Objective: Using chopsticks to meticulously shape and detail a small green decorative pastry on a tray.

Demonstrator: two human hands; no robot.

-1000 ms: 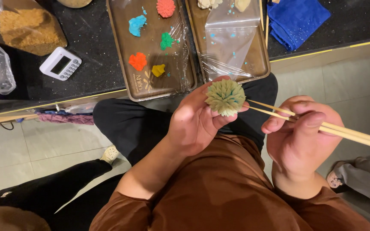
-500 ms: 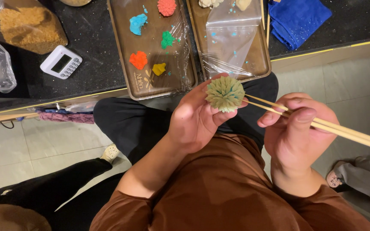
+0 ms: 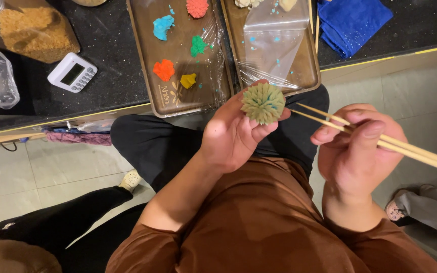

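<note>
Above the lap: the person sits at a dark bench, both hands raised over a brown shirt.
Change: the chopsticks have drawn back a little to the right since a second ago; their tips now stand just off the green ball instead of nearly touching it. I judge this a pause between strokes of the tips on the ball's surface.
Bench: black speckled top with a yellow edge strip; it carries two brown metal trays side by side.
Left tray: clear film under small dough lumps of blue, green, orange, yellow and red, each rough and crumbly.
Right tray: a creased clear plastic sheet dotted with blue crumbs.
Blue cloth: soft, crumpled, right of the trays.
Timer: small white box with a grey screen, left of the trays.
Left hand: curled under the green ball, which rests gripped on the fingertips in front of the bench edge.
Right hand: closed around the chopsticks, thumb on top.
Chopsticks: pale wood, slim, smooth, nearly parallel.
Green ball: dull olive, soft-looking, with fine ridges radiating from its centre like petals.
</note>
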